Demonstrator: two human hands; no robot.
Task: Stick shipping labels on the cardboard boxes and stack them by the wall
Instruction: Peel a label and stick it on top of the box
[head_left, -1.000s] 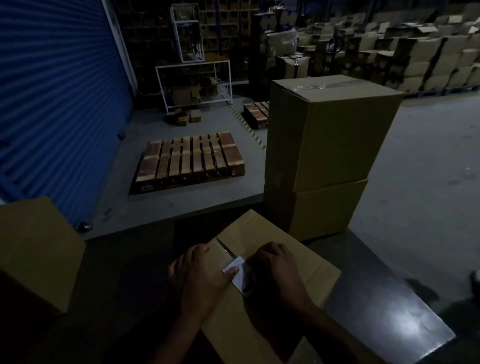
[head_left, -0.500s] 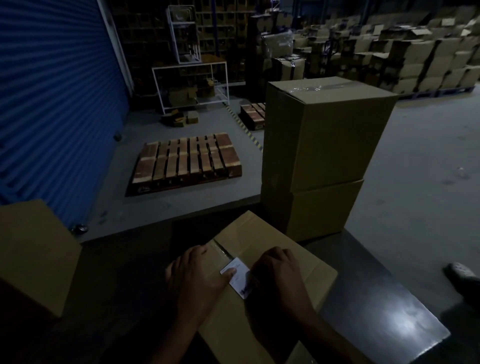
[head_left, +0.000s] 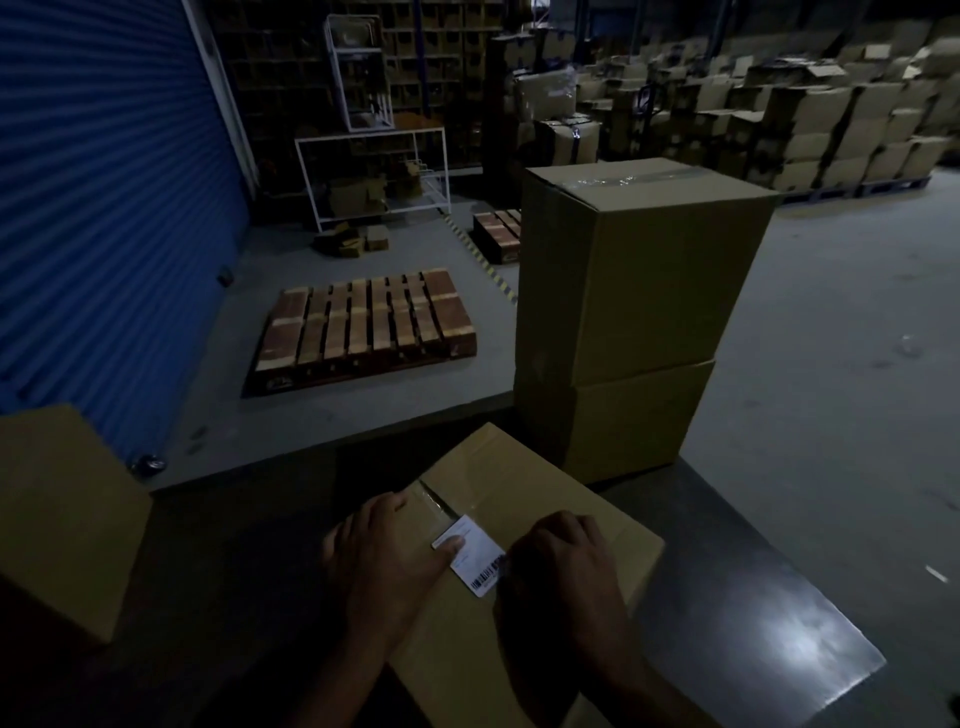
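Dim warehouse, dark table (head_left: 753, 597). On the box (head_left: 524, 499) lid lies the label (head_left: 475, 553), white, barcoded, long axis running ten to four o'clock. Left hand (head_left: 384, 566), at its nine o'clock, presses the upper corner with its thumb; right hand (head_left: 561, 566), curled at three o'clock, seems to pinch the barcode end.

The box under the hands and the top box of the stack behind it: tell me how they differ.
The box under the hands carries a white label, pressed by the left hand and right hand; the top stacked box shows none. The near box lies low on the dark table; the stacked one sits on another box and looks taller. Both are brown cardboard, taped along the top seam.
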